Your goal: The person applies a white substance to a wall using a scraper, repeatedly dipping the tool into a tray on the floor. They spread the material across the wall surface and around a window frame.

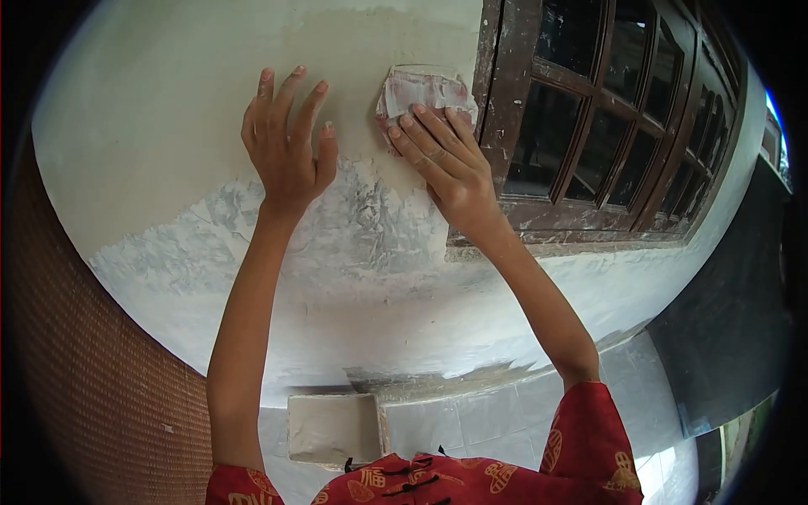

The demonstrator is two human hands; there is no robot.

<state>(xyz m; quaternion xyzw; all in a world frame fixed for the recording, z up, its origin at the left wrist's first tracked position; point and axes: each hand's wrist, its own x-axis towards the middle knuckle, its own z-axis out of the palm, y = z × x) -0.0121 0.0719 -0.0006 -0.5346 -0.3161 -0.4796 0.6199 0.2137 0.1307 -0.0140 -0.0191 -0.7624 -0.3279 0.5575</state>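
Red shirt (pixel 438 481) foremost, right hand (pixel 450 168) holds smeared pad (pixel 421 89), straight edge upward.

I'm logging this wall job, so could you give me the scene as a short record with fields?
Left hand: raised before the wall, fingers spread, holding nothing visible; contact unclear
Right hand: holds a paste-smeared pad at the wall, near the window frame
Wall surface: cream coating above, rough grey-white patch below
Window: brown wood, several panes, paint-flecked
Floor: grey tiles, with a rectangular tray holding pale material
Left edge: woven panel
Clothing: red patterned shirt
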